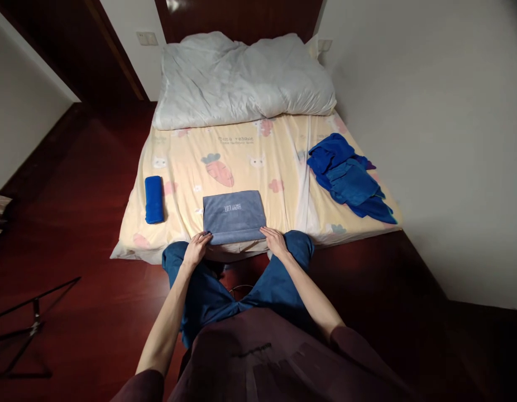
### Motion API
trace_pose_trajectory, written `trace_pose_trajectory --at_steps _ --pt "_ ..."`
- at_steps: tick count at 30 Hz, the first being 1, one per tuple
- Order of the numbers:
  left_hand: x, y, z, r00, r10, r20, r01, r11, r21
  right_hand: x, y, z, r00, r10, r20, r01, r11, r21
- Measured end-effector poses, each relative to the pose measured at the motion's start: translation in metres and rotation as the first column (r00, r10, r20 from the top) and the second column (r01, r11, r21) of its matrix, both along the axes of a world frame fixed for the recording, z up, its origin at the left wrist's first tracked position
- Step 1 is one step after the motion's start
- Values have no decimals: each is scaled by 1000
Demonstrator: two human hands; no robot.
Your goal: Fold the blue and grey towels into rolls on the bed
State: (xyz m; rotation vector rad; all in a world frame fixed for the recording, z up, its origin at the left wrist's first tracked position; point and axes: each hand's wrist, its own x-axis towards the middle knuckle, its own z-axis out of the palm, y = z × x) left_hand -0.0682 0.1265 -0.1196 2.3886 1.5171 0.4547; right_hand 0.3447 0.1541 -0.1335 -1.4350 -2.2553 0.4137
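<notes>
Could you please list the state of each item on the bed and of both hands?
grey towel: folded flat, at the near edge of the bed.
blue roll: rolled up, lying left.
blue cloths: unfolded, heaped right.
duvet: crumpled at the head.
left hand: on the towel's near left corner.
right hand: on its near right corner.

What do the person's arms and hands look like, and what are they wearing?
Both arms are bare from the hands nearly to the elbows, where dark maroon sleeves are pushed up. The left hand and right hand wear no gloves, and I can see no rings, watch or bracelet. The maroon top matches the sleeves, and the trousers are blue.
</notes>
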Motion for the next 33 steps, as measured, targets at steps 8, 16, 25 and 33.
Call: trace_pose_trajectory --at_steps 8,16,25,33 --pt "5 5 -3 984 14 176 -1 997 -75 -1 3 2 992 -43 -118 42 999 -8" --pt "6 8 9 836 414 361 -356 909 -217 -2 10 1 861 -296 -414 247 954 -169" --pt "11 13 13 777 510 368 -444 859 -253 -8 26 -3 809 -442 -389 367 895 -255" --pt "13 26 5 787 514 342 -456 857 -239 -9 47 6 889 -378 -258 312 913 -264"
